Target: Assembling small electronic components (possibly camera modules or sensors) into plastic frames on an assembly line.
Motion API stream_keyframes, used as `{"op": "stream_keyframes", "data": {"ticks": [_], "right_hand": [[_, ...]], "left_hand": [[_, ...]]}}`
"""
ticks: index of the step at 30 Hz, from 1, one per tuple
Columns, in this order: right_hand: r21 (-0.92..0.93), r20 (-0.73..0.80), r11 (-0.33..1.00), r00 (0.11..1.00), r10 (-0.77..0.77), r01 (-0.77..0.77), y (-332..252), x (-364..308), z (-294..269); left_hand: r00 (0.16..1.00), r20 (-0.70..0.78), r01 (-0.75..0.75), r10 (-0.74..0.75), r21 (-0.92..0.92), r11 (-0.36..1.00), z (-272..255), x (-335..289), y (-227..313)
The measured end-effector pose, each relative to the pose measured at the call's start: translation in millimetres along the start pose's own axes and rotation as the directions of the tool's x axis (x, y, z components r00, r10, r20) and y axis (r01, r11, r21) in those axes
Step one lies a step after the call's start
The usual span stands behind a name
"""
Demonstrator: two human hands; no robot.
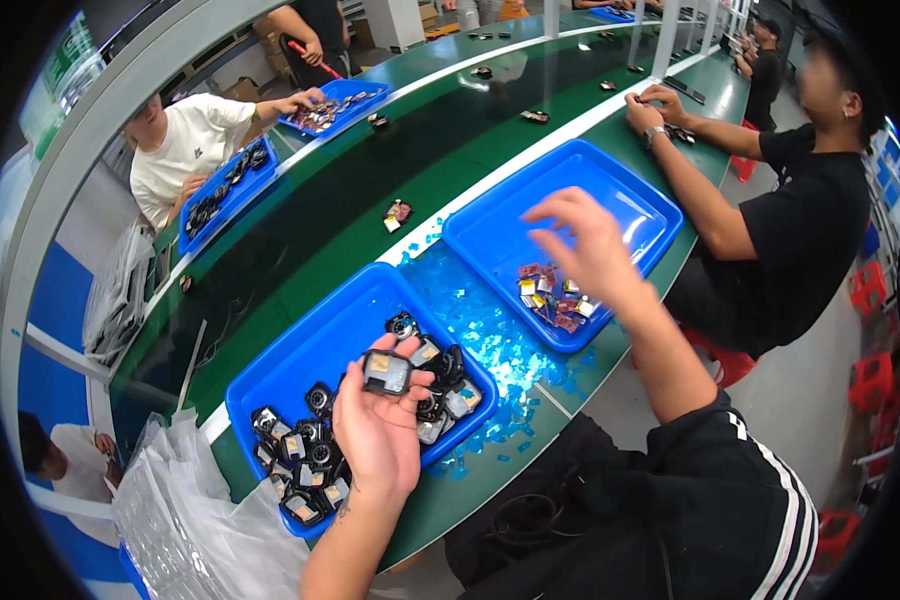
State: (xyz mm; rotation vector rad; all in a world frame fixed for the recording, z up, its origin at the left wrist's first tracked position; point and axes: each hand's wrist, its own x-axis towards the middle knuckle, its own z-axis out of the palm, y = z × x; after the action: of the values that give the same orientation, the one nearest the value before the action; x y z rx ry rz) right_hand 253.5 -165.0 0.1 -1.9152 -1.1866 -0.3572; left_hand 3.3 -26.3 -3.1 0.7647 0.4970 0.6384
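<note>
My left hand (380, 430) is turned palm up, fingers curled round a small black watch-sized case (386, 372). A silver and tan inside faces up. It is held over the left blue tray (355, 295), where several similar black cases (305, 452) lie heaped, some showing round dark parts. My right hand (595, 250) is raised over the right blue tray (490, 225), its thumb and fingers apart with nothing visible between them. Beneath it in that tray sits a small pile of reddish circuit boards and silver-yellow pieces (545, 295).
Small blue film pieces (500, 365) litter the green table between and in front of the trays. Loose boards (397, 214) lie along the dark belt (345, 215). Clear plastic bags (210, 510) hang at the near left. Co-workers sit at right and across, with more blue trays (232, 190).
</note>
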Motion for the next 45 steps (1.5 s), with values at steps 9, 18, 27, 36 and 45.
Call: {"op": "stream_keyframes", "data": {"ticks": [9,18,27,36,45], "right_hand": [[-0.135,0.365,0.988,0.923,0.125,-0.080,44.2,-21.3,-15.4],[0.223,0.183,0.969,0.981,0.062,-0.103,-42.3,-10.9,-31.9],[0.635,0.520,0.653,0.853,0.033,-0.412,-95.9,-29.3,-8.0],[0.417,0.233,0.900,0.943,-0.238,0.124,-113.9,-33.7,23.9],[0.233,0.385,0.972,0.914,-0.127,0.037,-72.8,-15.6,34.9]], "left_hand": [[0.992,0.086,0.091,-0.091,0.009,0.996,5.8,3.0,-0.2],[0.964,0.262,-0.164,0.049,0.437,0.884,-5.4,5.4,10.2],[0.838,0.511,-0.533,0.192,0.694,0.483,5.9,-10.6,10.1],[0.933,0.330,-0.328,0.140,0.627,0.706,-3.3,-7.6,-1.1],[0.982,0.187,-0.059,-0.020,0.408,0.911,-2.6,-1.7,0.7]]}}
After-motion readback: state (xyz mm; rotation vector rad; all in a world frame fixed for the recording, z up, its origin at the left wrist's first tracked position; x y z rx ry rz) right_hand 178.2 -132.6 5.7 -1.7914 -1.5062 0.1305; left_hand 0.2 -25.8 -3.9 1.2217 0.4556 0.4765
